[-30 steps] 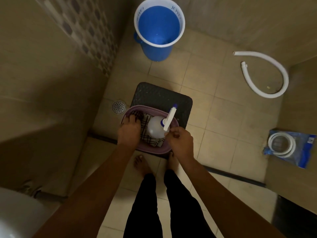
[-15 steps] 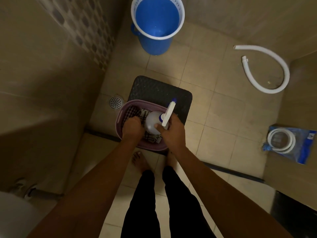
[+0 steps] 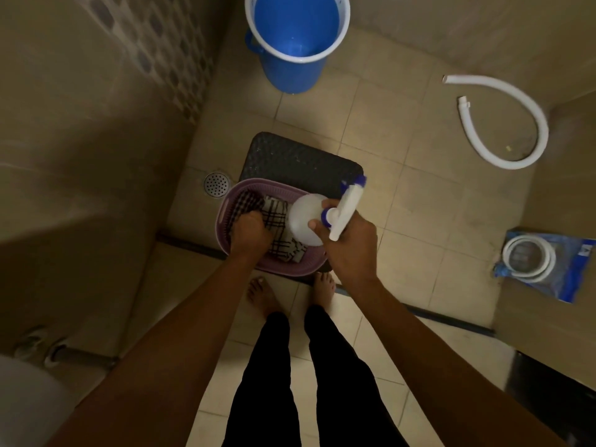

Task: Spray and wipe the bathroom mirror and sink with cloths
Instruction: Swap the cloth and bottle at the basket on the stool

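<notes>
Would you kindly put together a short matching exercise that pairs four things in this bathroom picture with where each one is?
Things:
1. spray bottle
2. checked cloth
3. blue bucket
4. loose white hose

Places:
A. far corner of the floor
B. gripped by the left hand inside the purple basket
C. held at its neck by the right hand
D. curved on the tiles, far right

Pairs: 1-C, 2-B, 3-A, 4-D
</notes>
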Motion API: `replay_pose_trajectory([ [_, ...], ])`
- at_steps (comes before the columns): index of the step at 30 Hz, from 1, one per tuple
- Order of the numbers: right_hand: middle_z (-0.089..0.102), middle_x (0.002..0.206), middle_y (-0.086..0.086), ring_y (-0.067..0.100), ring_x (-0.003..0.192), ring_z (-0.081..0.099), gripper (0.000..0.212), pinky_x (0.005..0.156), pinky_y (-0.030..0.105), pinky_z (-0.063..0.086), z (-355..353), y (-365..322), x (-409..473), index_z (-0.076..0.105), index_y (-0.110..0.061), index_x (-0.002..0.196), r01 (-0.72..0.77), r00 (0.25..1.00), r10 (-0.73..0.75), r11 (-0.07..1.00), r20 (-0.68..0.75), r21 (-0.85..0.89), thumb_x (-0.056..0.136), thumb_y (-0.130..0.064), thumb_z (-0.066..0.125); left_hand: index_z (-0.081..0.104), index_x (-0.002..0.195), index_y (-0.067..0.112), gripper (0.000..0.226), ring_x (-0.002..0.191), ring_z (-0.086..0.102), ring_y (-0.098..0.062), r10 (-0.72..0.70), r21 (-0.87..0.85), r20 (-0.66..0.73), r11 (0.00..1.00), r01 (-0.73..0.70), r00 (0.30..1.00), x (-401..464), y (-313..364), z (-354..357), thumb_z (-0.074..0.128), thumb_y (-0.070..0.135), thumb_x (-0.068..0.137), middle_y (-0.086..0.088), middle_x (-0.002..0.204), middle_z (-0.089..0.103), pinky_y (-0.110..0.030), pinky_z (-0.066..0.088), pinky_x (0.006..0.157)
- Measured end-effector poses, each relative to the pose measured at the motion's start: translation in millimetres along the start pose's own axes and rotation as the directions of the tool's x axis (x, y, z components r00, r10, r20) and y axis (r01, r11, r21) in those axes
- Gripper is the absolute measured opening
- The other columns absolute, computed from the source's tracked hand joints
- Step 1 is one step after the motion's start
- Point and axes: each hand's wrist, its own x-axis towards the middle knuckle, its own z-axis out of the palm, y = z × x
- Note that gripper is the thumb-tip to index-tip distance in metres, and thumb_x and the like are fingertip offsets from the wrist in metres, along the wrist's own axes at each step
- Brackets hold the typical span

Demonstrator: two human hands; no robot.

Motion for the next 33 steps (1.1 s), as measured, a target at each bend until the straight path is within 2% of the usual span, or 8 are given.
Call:
replay_pose_trajectory([
  [7,0.061,0.107,-0.009,0.006,0.096,0.058,0.045,0.073,-0.004,0.036,-21.9,3.3,-19.5,0.064,-0.013,0.121,-0.039,0.999,0.039,0.999,0.000,0.018,0.080,-0.024,0.079,0.061,0.089,-0.005,0.013,0.087,0.063,-0.037,-0.040,-0.059,0.034,0.997,0.042,0.999,3.4,9.7,-1.3,0.060,0.002,0.078,-0.022,0.092,0.065,-0.039,0.051,0.066],
  [11,0.060,0.107,-0.012,0.007,0.097,0.059,0.044,0.078,-0.001,0.035,-20.5,5.6,-25.9,0.064,-0.014,0.119,-0.044,0.999,0.045,0.998,-0.011,0.049,0.079,-0.024,0.079,0.060,0.089,-0.001,0.011,0.080,0.058,-0.027,-0.051,-0.049,0.042,0.997,0.053,0.998,4.6,14.4,1.7,0.063,0.007,0.082,-0.012,0.084,0.058,-0.034,0.044,0.063],
  [14,0.061,0.108,-0.010,0.006,0.098,0.058,0.045,0.081,0.000,0.035,-22.9,5.0,-28.2,0.064,-0.013,0.120,-0.037,0.999,0.038,0.998,-0.020,0.059,0.080,-0.023,0.079,0.062,0.088,-0.003,0.013,0.079,0.060,-0.027,-0.044,-0.072,0.043,0.996,0.047,0.998,6.1,14.1,7.0,0.063,0.009,0.082,-0.016,0.088,0.064,-0.034,0.045,0.061],
  [17,0.067,0.113,0.000,0.007,0.100,0.058,0.045,0.082,-0.003,0.034,-28.2,4.1,-27.6,0.063,-0.010,0.121,-0.031,0.999,0.033,0.997,-0.033,0.068,0.080,-0.021,0.079,0.059,0.078,0.004,0.011,0.073,0.056,-0.024,0.009,-0.130,0.108,0.992,0.006,0.994,2.5,17.4,8.1,0.067,0.011,0.081,-0.010,0.075,0.060,-0.027,0.039,0.055],
  [21,0.064,0.111,-0.003,0.007,0.099,0.058,0.045,0.078,-0.005,0.035,-38.3,0.6,-29.0,0.063,-0.008,0.121,-0.031,0.998,0.035,0.996,-0.045,0.079,0.080,-0.018,0.078,0.060,0.077,0.010,0.009,0.071,0.057,-0.019,0.095,-0.298,0.091,0.953,-0.064,0.991,-11.8,24.4,-1.5,0.068,0.010,0.080,-0.003,0.071,0.059,-0.031,0.045,0.065],
  [28,0.062,0.108,-0.005,0.009,0.098,0.059,0.044,0.083,0.007,0.041,-33.0,-2.1,-28.8,0.064,-0.009,0.121,-0.005,1.000,0.004,0.997,0.013,0.073,0.081,-0.019,0.078,0.058,0.088,0.007,0.015,0.073,0.055,-0.016,0.024,-0.421,-0.101,0.905,-0.064,0.995,-45.9,21.0,-43.9,0.069,0.003,0.078,-0.003,0.081,0.060,-0.025,0.038,0.058],
  [30,0.067,0.112,0.002,0.012,0.100,0.062,0.046,0.083,0.007,0.042,-24.0,-0.5,-28.2,0.064,-0.008,0.123,0.002,0.999,-0.004,0.999,0.053,0.053,0.081,-0.020,0.079,0.059,0.094,0.009,0.019,0.080,0.059,-0.017,-0.012,-0.455,-0.115,0.890,-0.042,0.993,-52.3,12.2,-55.2,0.068,0.003,0.079,-0.003,0.087,0.062,-0.028,0.045,0.067],
  [33,0.068,0.119,0.011,0.022,0.105,0.066,0.050,0.090,0.020,0.048,-5.7,2.7,-24.7,0.062,-0.008,0.127,-0.022,0.992,0.021,1.000,0.121,0.012,0.082,-0.022,0.078,0.062,0.108,0.007,0.028,0.091,0.061,-0.018,-0.065,-0.480,-0.127,0.878,-0.004,0.990,-56.1,-1.7,-63.2,0.067,0.004,0.081,-0.006,0.099,0.066,-0.033,0.048,0.078],
])
